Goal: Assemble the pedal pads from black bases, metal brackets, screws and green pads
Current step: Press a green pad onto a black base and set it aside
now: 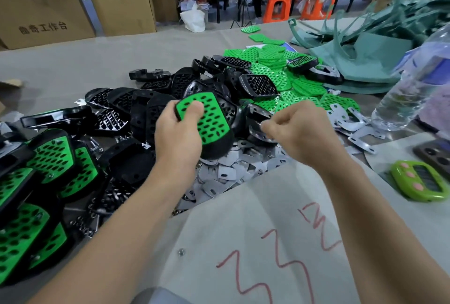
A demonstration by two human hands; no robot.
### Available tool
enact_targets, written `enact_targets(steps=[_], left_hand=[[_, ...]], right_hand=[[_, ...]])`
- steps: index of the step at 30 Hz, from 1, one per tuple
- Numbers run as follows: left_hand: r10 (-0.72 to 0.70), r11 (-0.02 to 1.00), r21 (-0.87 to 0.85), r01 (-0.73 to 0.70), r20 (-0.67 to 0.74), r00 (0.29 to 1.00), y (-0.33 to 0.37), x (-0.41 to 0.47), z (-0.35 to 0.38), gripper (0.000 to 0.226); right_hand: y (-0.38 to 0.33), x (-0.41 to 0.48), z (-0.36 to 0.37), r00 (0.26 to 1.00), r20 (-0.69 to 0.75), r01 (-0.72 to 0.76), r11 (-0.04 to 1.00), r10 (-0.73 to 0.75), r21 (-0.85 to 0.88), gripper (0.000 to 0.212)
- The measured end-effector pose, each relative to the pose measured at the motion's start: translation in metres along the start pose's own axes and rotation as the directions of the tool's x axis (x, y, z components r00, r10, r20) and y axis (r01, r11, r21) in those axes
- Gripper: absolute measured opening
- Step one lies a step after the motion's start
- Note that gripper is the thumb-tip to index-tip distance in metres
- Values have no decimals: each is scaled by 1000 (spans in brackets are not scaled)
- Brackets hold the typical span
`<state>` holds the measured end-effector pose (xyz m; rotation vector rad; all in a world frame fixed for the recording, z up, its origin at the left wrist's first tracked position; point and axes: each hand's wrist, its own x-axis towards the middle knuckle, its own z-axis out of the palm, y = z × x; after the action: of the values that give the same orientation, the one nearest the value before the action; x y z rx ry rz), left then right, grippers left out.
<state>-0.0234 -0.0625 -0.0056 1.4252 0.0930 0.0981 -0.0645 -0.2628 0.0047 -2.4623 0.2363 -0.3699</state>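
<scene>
Green perforated pad (207, 118) seated on black plastic base (215, 151), held over parts heap at middle of grey cloth-covered table (243, 230). Left hand (177, 133) grips the pair from near side, thumb pressed on green face; judged: pushing pad home into base. Right hand (299, 130) just beside it, fingers curled tight, thumb against fingertips; cannot tell what, if anything, it pinches. Flat grey metal brackets (231, 169) heaped under both hands, within easy reach. Loose black bases (136, 106) behind; loose green pads (280, 72) toward far right edge. Finished green-and-black units (48, 162) stacked at left edge, apart from raw stock.
</scene>
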Motion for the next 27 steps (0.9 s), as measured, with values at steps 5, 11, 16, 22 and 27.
enact_targets(steps=[5, 11, 16, 22, 27], left_hand=[[-92, 991, -95, 98, 71, 993, 18, 1, -7, 32], [49, 949, 304, -84, 121, 991, -3, -26, -12, 30], [114, 925, 356, -136, 82, 990, -23, -35, -14, 27], [-40, 966, 260, -2, 156, 987, -24, -29, -13, 20], [39, 951, 290, -105, 223, 974, -25, -29, -13, 23]], right_hand=[[-13, -11, 10, 984, 168, -5, 939, 67, -343, 8], [-22, -15, 25, 996, 76, 2, 895, 35, -446, 12], [-19, -19, 20, 999, 15, -26, 947, 33, -320, 12], [-31, -21, 16, 988, -125, 119, 950, -86, 288, 17], [-46, -27, 21, 992, -92, 129, 760, -91, 638, 15]])
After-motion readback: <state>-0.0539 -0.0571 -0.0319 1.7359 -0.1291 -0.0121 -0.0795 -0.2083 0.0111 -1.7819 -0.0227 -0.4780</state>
